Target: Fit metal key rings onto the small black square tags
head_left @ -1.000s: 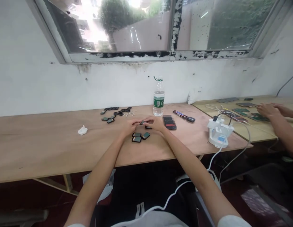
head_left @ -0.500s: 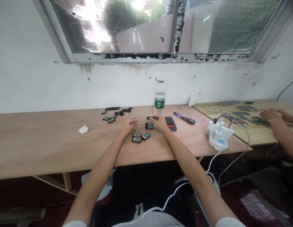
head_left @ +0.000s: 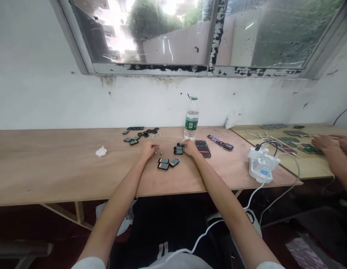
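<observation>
My right hand [head_left: 190,147] has its fingers closed on a small black-cased module [head_left: 180,144], low over the table behind two grey-faced modules [head_left: 178,150]. My left hand [head_left: 149,150] rests low to their left, its fingers drawn together at a small pale metal piece [head_left: 156,151]. Another such piece [head_left: 161,152] stands just right of those fingertips. Nearer me lie three grey-faced modules with black rims [head_left: 163,164], one of them turned at an angle.
Several black modules [head_left: 133,140] and scattered small pale pieces [head_left: 155,136] lie farther back. A water bottle [head_left: 191,125], phone [head_left: 203,148], snack bar [head_left: 215,139], crumpled tissue [head_left: 101,151] and white power strip [head_left: 261,166] share the table. Another person's hands [head_left: 326,144] work over green circuit boards at right.
My right hand has lowered its module to the table behind the two others. My left hand has come down and back, beside the small pale pieces. The view has shifted slightly.
</observation>
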Tool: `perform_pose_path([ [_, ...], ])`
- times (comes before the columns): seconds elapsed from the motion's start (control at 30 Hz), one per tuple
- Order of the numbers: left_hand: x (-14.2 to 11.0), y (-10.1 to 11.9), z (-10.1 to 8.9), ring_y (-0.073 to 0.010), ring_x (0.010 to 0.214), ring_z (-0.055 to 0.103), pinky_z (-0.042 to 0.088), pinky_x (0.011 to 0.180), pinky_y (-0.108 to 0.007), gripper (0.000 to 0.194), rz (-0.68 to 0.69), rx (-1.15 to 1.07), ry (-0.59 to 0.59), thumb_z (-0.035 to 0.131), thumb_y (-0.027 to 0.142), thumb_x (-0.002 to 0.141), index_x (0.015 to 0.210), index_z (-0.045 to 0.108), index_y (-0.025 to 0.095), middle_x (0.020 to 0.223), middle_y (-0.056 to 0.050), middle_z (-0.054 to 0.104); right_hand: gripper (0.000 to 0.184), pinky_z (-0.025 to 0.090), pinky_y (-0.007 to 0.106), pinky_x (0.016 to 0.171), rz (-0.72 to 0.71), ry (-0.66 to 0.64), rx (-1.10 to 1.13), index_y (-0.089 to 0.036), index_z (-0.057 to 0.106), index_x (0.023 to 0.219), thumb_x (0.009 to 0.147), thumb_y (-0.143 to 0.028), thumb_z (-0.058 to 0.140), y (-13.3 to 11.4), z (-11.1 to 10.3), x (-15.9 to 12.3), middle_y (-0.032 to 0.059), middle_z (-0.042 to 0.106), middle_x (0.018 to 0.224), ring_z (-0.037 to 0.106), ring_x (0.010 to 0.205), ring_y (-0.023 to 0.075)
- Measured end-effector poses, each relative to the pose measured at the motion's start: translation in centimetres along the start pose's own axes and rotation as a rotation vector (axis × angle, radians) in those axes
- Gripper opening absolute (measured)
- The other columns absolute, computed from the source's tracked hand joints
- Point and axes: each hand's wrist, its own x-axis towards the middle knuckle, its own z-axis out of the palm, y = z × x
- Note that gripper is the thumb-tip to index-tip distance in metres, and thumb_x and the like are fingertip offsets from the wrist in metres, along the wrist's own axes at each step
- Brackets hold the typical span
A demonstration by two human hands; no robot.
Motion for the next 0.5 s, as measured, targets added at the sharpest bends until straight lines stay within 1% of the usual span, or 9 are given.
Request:
perform_pose_path([
  [0.13,0.0,0.0,0.3,-0.0308,0.088,0.079,0.060,0.085,-0.040,0.021,-0.040,0.028,-0.069,0.071,0.017,0.086,0.097,0.089,0.019,0.092,-0.012,0.084,0.058,0.047,0.037,0.118,-0.075,-0.089,0.020,-0.017,0.077,0.134,0.086,0.004,0.053,-0.1,0.3,0.0,0.0135,0.073,0.139,0.064,0.132,0.0292],
  [0.23,-0.1,0.0,0.3,-0.0312,0.095,0.079,0.060,0.090,-0.040,0.019,-0.006,-0.012,-0.104,0.073,0.016,0.084,0.093,0.089,0.020,0.096,-0.010,0.084,0.058,0.044,0.039,0.121,-0.086,-0.123,0.037,-0.017,0.074,0.138,0.089,0.003,0.050,-0.2,0.4,-0.1,0.0126,0.070,0.144,0.062,0.136,0.0287],
  [0.3,-0.2,0.0,0.3,-0.0313,0.096,0.080,0.061,0.091,-0.040,0.017,0.008,-0.036,-0.142,0.075,0.017,0.083,0.092,0.089,0.021,0.098,-0.010,0.084,0.053,0.043,0.040,0.122,-0.073,-0.116,0.041,-0.016,0.072,0.140,0.095,-0.002,0.048,-0.4,0.4,-0.1,0.0141,0.067,0.147,0.060,0.138,0.0285],
  [0.4,-0.4,-0.1,0.2,-0.0306,0.094,0.080,0.061,0.087,-0.039,0.018,0.000,-0.066,-0.193,0.073,0.018,0.083,0.091,0.089,0.019,0.097,-0.011,0.084,0.047,0.043,0.042,0.121,-0.072,-0.058,0.063,-0.015,0.070,0.140,0.100,-0.009,0.047,-0.9,0.1,-0.2,0.0164,0.065,0.148,0.060,0.137,0.0288],
  [0.43,-0.5,-0.2,0.2,-0.0300,0.094,0.079,0.061,0.087,-0.038,0.018,0.003,-0.080,-0.204,0.072,0.017,0.082,0.091,0.089,0.019,0.097,-0.011,0.084,0.045,0.043,0.044,0.121,-0.094,-0.036,0.077,-0.015,0.071,0.139,0.101,-0.010,0.047,-1.1,-0.1,-0.3,0.0168,0.066,0.147,0.060,0.136,0.0290],
  [0.5,-0.5,-0.2,0.1,-0.0288,0.092,0.079,0.061,0.085,-0.036,0.018,0.011,-0.103,-0.216,0.072,0.016,0.081,0.089,0.088,0.018,0.095,-0.011,0.084,0.040,0.044,0.046,0.119,-0.180,-0.010,0.116,-0.016,0.074,0.132,0.100,-0.010,0.051,-1.7,-0.8,-0.5,0.0168,0.068,0.141,0.062,0.133,0.0289],
])
